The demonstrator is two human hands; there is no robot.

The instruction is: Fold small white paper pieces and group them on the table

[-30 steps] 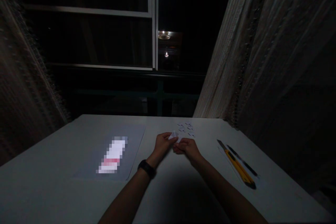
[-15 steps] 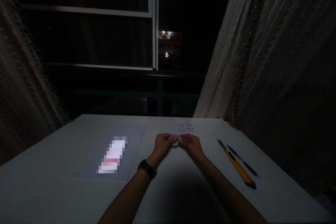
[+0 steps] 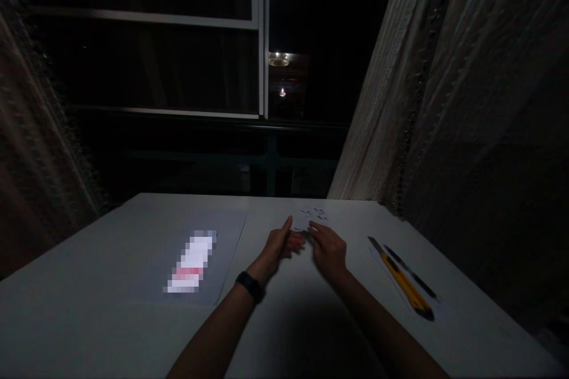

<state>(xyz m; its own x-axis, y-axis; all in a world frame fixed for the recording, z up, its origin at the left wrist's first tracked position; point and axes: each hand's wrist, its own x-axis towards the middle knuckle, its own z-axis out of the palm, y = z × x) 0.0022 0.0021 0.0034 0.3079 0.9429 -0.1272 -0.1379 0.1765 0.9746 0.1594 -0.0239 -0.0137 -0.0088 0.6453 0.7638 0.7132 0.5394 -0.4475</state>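
One white table [image 3: 75, 290], dark window [image 3: 155, 65]

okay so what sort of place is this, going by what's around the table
Probably a room in a home, seemingly at night: a white table stands by a large window with darkness behind it, and long curtains hang at both sides.

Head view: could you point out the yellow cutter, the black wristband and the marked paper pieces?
Yellow cutter [image 3: 403, 282]: head view, middle of its handle.
Black wristband [image 3: 249, 287]: head view, its dark band.
Marked paper pieces [image 3: 319, 211]: head view, one far piece.
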